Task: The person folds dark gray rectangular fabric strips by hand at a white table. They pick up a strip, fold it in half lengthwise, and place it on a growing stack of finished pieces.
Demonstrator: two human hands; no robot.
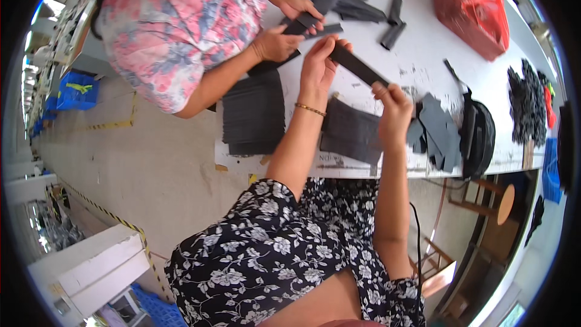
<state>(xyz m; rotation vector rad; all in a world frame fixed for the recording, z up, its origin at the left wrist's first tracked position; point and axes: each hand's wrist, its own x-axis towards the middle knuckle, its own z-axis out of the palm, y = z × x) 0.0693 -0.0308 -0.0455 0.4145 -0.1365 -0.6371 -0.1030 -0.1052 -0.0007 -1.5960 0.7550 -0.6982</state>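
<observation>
A black fabric strip (361,66) is stretched between my two hands above the white table. My left hand (321,61) grips its upper left end, with a braided bracelet (310,109) on that wrist. The lower right end is pinched in the fingers of my right hand (394,111). Below the strip lies a stack of dark fabric pieces (352,129), partly hidden by my arms. A wider stack of black strips (253,116) lies left of my left forearm. Grey fabric scraps (436,131) are heaped to the right of my right hand.
A co-worker's hands (290,27) hold dark strips at the upper left. Beyond lie a pile of dark strips (358,7) and small rolled bundles (392,25). On the right are a red plastic bag (474,18), a black bag (479,134) and a heap of dark pieces (526,104).
</observation>
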